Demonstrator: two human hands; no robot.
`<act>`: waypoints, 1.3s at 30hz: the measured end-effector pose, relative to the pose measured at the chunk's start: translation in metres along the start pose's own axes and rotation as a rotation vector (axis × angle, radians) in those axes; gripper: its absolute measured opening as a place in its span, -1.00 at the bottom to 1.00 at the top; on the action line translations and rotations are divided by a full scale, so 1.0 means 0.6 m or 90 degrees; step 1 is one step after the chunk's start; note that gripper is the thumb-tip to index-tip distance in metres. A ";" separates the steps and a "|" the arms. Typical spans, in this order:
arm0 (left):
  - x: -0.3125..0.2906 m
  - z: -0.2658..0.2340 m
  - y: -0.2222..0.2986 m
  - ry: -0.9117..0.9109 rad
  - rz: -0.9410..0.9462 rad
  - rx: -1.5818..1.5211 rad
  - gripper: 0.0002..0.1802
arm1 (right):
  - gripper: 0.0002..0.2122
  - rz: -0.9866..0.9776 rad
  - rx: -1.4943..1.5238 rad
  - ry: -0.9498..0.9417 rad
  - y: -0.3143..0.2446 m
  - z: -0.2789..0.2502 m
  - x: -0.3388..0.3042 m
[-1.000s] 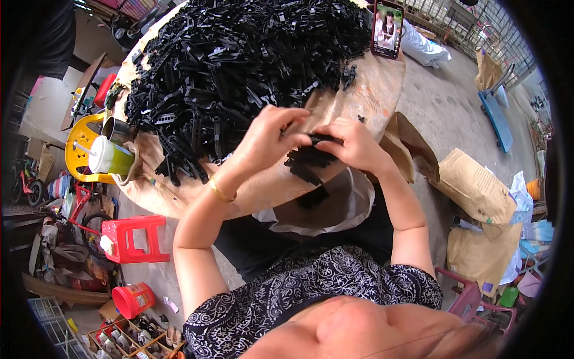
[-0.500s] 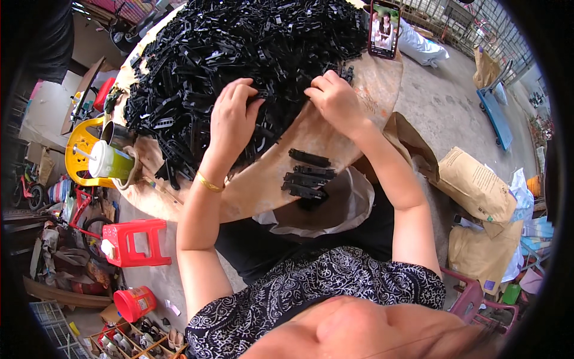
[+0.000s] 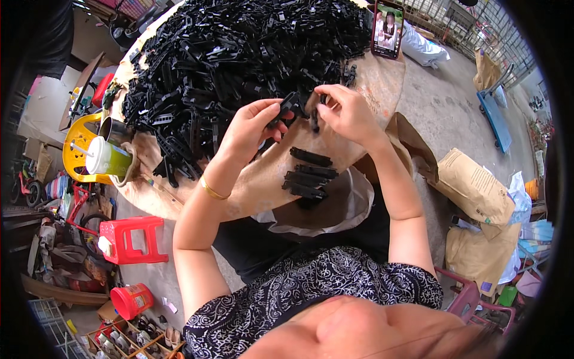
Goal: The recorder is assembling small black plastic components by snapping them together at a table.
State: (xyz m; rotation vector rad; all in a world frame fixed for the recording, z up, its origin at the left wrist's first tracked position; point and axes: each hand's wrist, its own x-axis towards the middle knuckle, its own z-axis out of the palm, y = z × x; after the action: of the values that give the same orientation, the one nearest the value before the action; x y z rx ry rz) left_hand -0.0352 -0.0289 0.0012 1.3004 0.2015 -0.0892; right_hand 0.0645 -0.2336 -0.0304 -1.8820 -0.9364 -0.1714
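Between the thumb and fingers of my left hand (image 3: 254, 128), a narrow black plastic piece (image 3: 288, 103) is gripped above the near edge of the pile. My right hand (image 3: 348, 113) is curled just to the right, its fingertips closed on another small dark plastic piece (image 3: 323, 99), mostly hidden by the fingers. A large heap of similar long black plastic pieces (image 3: 239, 54) covers the round table. Closer to me, several of these pieces lie in a stacked row (image 3: 311, 173) at the cloth's edge, below both hands.
A phone (image 3: 387, 30) stands upright at the table's far right. An open sack (image 3: 353, 206) hangs below the near edge. At left are a drink cup (image 3: 110, 158) on a yellow chair (image 3: 76, 149) and a red stool (image 3: 134, 240). Paper sacks (image 3: 475, 185) lie at right.
Both hands have drawn back from the heap toward me. My left hand has turned and now holds a black piece up in view; my right fingers have curled in.
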 end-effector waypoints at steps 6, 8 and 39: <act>-0.001 0.003 -0.004 0.028 0.019 0.043 -0.71 | -0.80 0.026 0.174 0.039 -0.011 0.012 -0.002; -0.001 0.004 -0.006 0.033 0.026 0.063 -0.70 | -0.80 0.035 0.233 -0.036 -0.040 0.012 -0.018; -0.029 0.036 -0.019 -0.047 0.523 0.642 -0.71 | -0.74 -0.100 0.036 -0.062 -0.056 -0.009 -0.037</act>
State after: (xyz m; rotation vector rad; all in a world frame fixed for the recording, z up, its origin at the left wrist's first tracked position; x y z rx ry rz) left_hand -0.0523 -0.0538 -0.0008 2.2780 -0.5232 0.5263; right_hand 0.0281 -0.2427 -0.0147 -1.7782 -1.1457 -0.1469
